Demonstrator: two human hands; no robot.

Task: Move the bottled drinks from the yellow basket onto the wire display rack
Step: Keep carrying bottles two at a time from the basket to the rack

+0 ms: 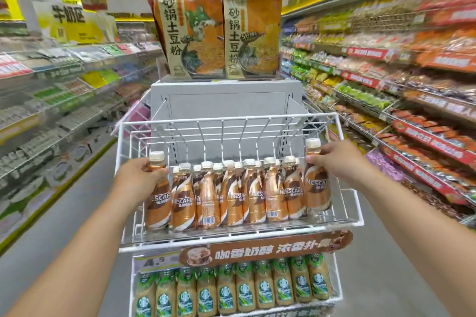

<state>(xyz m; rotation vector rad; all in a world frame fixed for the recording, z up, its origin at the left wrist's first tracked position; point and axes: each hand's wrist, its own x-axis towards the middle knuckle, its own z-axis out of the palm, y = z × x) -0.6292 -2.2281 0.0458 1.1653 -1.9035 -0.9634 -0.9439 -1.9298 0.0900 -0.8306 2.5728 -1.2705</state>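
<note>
A white wire display rack (345, 162) stands in front of me with a row of several brown Nescafe bottles (231, 195) along its front. My left hand (139, 180) grips the bottle at the left end of the row (157, 203) near its neck. My right hand (334, 159) grips the bottle at the right end (317, 188), which sits a little higher than the others. The yellow basket is not in view.
Below the rack, a lower tier holds several green-labelled coffee bottles (231, 288) behind a brown banner (265, 249). Two noodle packets (219, 33) stand on top of the grey end panel. Stocked shelves line the aisles on the left (51, 100) and right (399, 90).
</note>
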